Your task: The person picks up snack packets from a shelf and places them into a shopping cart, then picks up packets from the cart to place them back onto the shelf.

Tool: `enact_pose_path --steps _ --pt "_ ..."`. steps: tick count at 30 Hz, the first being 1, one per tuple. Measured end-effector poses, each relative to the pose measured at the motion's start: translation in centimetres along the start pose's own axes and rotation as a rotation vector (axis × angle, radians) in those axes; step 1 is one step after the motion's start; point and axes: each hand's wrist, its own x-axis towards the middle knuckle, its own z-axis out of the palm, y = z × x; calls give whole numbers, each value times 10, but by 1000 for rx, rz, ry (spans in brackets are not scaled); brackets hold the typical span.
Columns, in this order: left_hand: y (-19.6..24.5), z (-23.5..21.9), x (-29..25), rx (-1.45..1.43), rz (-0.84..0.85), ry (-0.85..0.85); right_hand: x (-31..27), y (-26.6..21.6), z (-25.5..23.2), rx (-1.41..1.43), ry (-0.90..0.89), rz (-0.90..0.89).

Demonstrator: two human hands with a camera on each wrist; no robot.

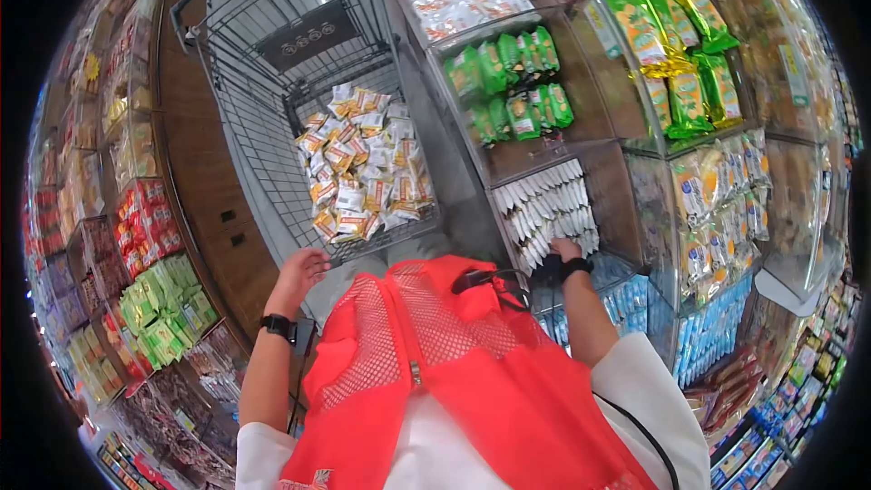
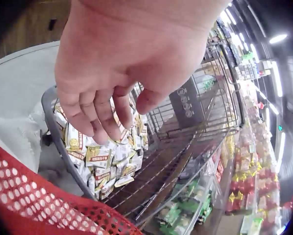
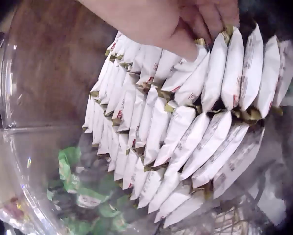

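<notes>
In the right wrist view, my right hand (image 3: 161,19) reaches over tight rows of small white snack packets (image 3: 185,132) standing on edge. Its thumb and curled fingers pinch the end of one white packet (image 3: 193,81) in the top row. The head view shows this hand (image 1: 567,249) at the near edge of the clear bin (image 1: 603,204). My left hand (image 1: 304,274) hangs in the air by the near end of the shopping cart (image 1: 240,141), fingers loosely bent, holding nothing. Below it in the left wrist view lie many white-and-orange packets (image 2: 98,155) heaped in the cart.
Clear bins of green packets (image 1: 522,118), green-and-yellow bags (image 1: 680,45) and blue packets (image 1: 631,304) surround the white ones on the right. On the left stand shelves with red packets (image 1: 145,227) and light green packets (image 1: 168,308). The cart stands between both sides.
</notes>
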Motion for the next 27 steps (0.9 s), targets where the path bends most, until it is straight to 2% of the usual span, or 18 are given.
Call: enact_pose_path --steps 2,3,4,6,7,9,10,11,12,14,15,18,19,20,22,23,26,27 --pt "10 16 15 157 6 -24 20 39 -19 453 -170 12" --pt "13 22 32 247 -6 -33 -40 -10 -3 604 -35 127" --pt "13 28 49 336 -23 -44 -62 -24 -3 532 -16 131" --pt "18 43 92 677 146 33 -89 -37 -5 395 30 136" --pt "19 46 116 847 241 68 -106 -41 -10 29 23 5" --pt "12 42 172 1117 406 159 -143 -38 -15 -496 26 -217" --pt "12 44 197 1248 497 204 -174 -51 -6 -272 67 -171" --pt "17 54 209 1324 359 270 -207 -70 6 -45 117 -138" --pt "20 58 221 1383 359 277 -252 -104 31 564 185 34" --pt "16 62 239 1497 341 294 -276 -93 35 568 163 0" --pt "14 61 247 1511 294 281 -288 -94 38 611 158 7" --pt "3 57 252 1575 394 290 -313 -99 55 708 140 41" --pt "-9 47 264 1641 535 358 -316 -100 62 727 139 43" --pt "-19 34 270 1611 522 346 -321 -101 66 750 138 41" --pt "-6 30 258 1550 523 333 -318 -97 70 754 151 -28" --pt "6 25 250 1431 651 281 -314 -99 71 767 154 -75" --pt "57 35 199 1136 649 232 -317 -133 78 744 141 -203" --pt "53 22 205 972 644 259 -321 -150 82 725 129 -244"
